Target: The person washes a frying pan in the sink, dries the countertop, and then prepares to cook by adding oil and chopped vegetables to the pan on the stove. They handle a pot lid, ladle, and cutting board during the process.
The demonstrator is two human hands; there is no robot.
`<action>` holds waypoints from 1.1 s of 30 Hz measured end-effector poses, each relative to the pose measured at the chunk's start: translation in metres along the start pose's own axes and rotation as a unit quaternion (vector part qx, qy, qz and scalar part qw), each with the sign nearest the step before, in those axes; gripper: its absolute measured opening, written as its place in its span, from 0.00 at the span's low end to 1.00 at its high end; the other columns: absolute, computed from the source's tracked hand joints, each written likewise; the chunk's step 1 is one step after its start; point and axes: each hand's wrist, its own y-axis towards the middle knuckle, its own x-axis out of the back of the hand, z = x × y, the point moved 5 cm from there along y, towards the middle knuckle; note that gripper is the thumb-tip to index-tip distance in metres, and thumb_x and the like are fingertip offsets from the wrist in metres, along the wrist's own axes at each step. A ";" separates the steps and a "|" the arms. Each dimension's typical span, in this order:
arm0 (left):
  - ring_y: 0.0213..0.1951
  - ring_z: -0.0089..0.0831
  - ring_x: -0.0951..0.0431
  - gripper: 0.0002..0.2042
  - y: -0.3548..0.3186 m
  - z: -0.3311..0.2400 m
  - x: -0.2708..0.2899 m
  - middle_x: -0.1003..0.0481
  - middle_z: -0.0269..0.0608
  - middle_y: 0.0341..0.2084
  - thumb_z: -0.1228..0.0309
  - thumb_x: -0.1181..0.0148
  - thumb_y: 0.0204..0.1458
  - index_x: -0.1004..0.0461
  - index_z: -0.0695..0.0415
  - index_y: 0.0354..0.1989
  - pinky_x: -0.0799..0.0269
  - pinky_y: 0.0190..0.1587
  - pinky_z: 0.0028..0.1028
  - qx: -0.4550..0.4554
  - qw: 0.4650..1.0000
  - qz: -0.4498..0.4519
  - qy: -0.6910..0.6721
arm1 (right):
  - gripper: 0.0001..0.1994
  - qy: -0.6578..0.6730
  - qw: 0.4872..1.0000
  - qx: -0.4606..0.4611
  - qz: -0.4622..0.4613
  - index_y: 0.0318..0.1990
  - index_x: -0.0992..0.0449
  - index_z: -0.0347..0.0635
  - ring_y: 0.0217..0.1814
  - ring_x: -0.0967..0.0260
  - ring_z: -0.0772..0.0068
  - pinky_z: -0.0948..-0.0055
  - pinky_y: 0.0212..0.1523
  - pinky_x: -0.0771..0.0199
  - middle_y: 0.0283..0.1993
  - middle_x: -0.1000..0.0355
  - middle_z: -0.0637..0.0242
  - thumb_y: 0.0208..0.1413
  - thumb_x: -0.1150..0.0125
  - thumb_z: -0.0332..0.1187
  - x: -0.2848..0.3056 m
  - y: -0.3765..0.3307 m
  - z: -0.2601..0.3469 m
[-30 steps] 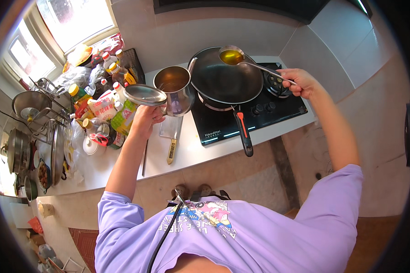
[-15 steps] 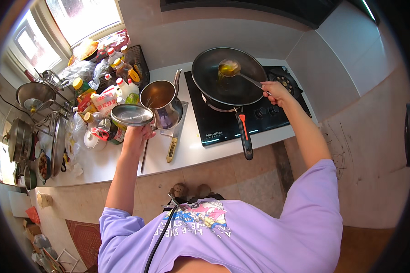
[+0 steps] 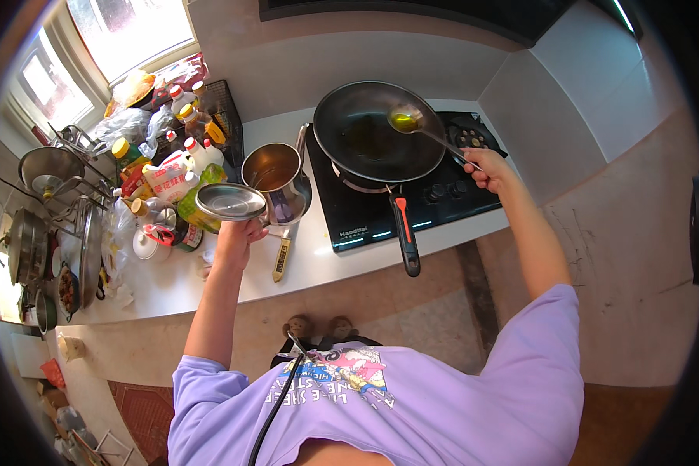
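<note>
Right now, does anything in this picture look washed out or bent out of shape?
In the head view, the window is blown out to white; in that same head view, the white worktop's front edge bows and the corners fall dark; also in the head view, pale streaks shine along the black stove's front, while the ladle looks reasonably sharp.

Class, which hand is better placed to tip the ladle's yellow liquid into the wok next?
Probably the right hand: it holds the ladle, whose bowl is over the wok. The left hand is at the steel pot, under the lid, farther from the wok.
</note>
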 end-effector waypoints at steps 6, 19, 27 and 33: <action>0.14 0.14 0.48 0.04 0.009 0.015 -0.005 0.46 0.22 0.11 0.67 0.55 0.49 0.35 0.49 0.24 0.39 0.27 0.21 -0.010 1.000 -0.025 -0.001 | 0.16 0.038 0.999 -0.013 0.032 0.51 0.38 0.46 0.07 0.57 0.90 0.87 0.08 0.59 0.17 0.39 0.74 0.52 0.56 0.31 0.000 -0.030 0.015; 0.17 0.13 0.45 0.02 0.026 0.044 -0.001 0.42 0.21 0.14 0.68 0.52 0.47 0.34 0.48 0.29 0.36 0.32 0.25 -0.055 0.998 -0.017 0.005 | 0.17 0.001 0.996 -0.020 0.085 0.51 0.38 0.45 0.08 0.55 0.91 0.87 0.09 0.57 0.18 0.39 0.74 0.52 0.57 0.31 -0.018 -0.031 0.026; 0.19 0.14 0.42 0.02 0.037 0.068 0.005 0.41 0.23 0.14 0.70 0.53 0.47 0.34 0.50 0.29 0.38 0.31 0.23 -0.064 0.996 -0.064 -0.015 | 0.17 -0.022 0.994 -0.015 0.102 0.51 0.38 0.45 0.08 0.56 0.91 0.88 0.09 0.58 0.18 0.39 0.74 0.52 0.57 0.30 -0.032 -0.029 0.028; 0.16 0.15 0.44 0.02 0.050 0.085 0.011 0.41 0.25 0.13 0.72 0.53 0.46 0.35 0.53 0.23 0.46 0.21 0.17 -0.084 0.993 -0.086 0.015 | 0.19 -0.030 0.992 0.014 0.124 0.54 0.41 0.41 0.07 0.56 0.91 0.89 0.07 0.59 0.18 0.39 0.74 0.53 0.57 0.30 -0.051 -0.053 0.049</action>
